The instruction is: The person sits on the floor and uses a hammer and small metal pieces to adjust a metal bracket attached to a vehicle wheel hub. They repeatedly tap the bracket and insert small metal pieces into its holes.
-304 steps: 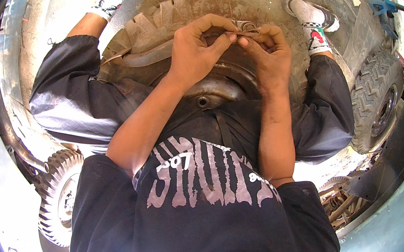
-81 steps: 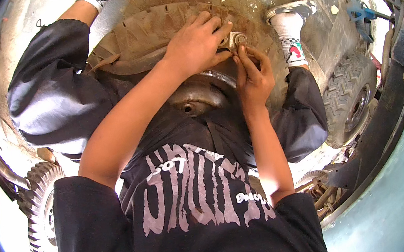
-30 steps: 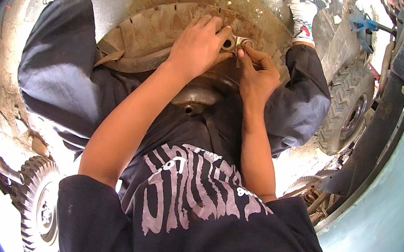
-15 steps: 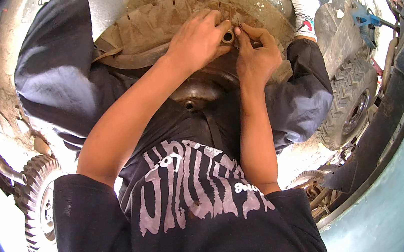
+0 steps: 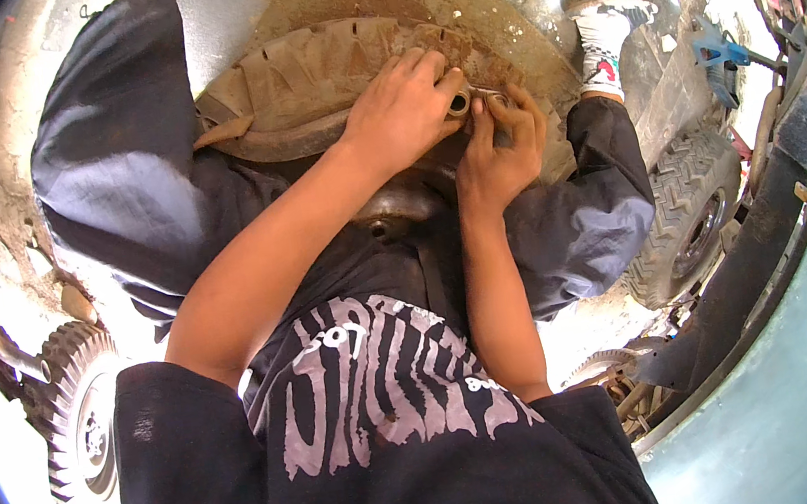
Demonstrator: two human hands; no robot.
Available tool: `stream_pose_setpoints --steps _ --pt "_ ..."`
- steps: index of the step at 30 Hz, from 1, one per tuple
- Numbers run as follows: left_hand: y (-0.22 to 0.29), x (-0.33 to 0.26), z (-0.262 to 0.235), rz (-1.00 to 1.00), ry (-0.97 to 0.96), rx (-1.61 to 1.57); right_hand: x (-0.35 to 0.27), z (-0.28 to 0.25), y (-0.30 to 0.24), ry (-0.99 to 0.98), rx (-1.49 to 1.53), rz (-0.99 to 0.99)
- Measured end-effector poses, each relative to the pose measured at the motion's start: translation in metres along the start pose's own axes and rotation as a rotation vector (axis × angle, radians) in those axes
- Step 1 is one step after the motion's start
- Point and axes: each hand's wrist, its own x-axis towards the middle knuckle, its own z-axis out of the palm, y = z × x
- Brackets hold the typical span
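Note:
My left hand is closed on a hollow round metal piece, its open end facing up between thumb and fingers. Right beside it, my right hand pinches a small, thin metal part; the fingers hide most of it, so its kind is unclear. Both hands are over a large dusty brown tyre with ribbed edges, lying between my legs. A strip of the tyre's edge sticks out at the left. Below my wrists, a dark rounded metal part shows partly.
A white wheel with a treaded tyre stands at the left, another treaded tyre at the right. Beyond that tyre lies a blue tool-like object. A pale blue-green vehicle panel curves along the right side. My sock-covered foot rests at the upper right.
Both hands sit slightly lower in the picture, as do the tyre and round metal piece. My right hand's fingers have shifted, and more of the thin metal part shows.

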Motion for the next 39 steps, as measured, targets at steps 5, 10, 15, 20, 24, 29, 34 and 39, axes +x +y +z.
stream_pose_setpoints --steps 5,10,15,20,24,29,34,39 --pt "0.002 0.0 -0.005 -0.025 -0.031 -0.025 0.031 0.006 -0.001 -0.105 -0.002 0.02" --pt "0.004 -0.002 -0.003 -0.009 -0.031 -0.014 -0.001 -0.004 0.01 -0.017 -0.047 -0.148" --pt "0.002 -0.002 -0.004 -0.002 -0.007 0.037 0.05 0.023 0.002 -0.034 -0.172 -0.094" --pt "0.001 0.002 -0.003 0.007 -0.044 0.038 0.044 0.0 0.02 -0.006 0.36 0.252" --pt "0.006 0.003 -0.01 -0.011 -0.048 -0.004 0.042 -0.024 0.026 -0.117 0.772 0.452" --pt "0.012 0.012 -0.018 0.035 0.048 -0.211 0.049 -0.029 0.028 -0.249 1.091 0.607" --pt "0.025 0.021 -0.02 0.006 0.151 -0.483 0.043 -0.016 0.037 -0.262 1.295 0.491" --pt "0.039 0.022 -0.025 -0.325 0.073 -0.925 0.044 -0.016 0.015 -0.235 1.087 0.372"
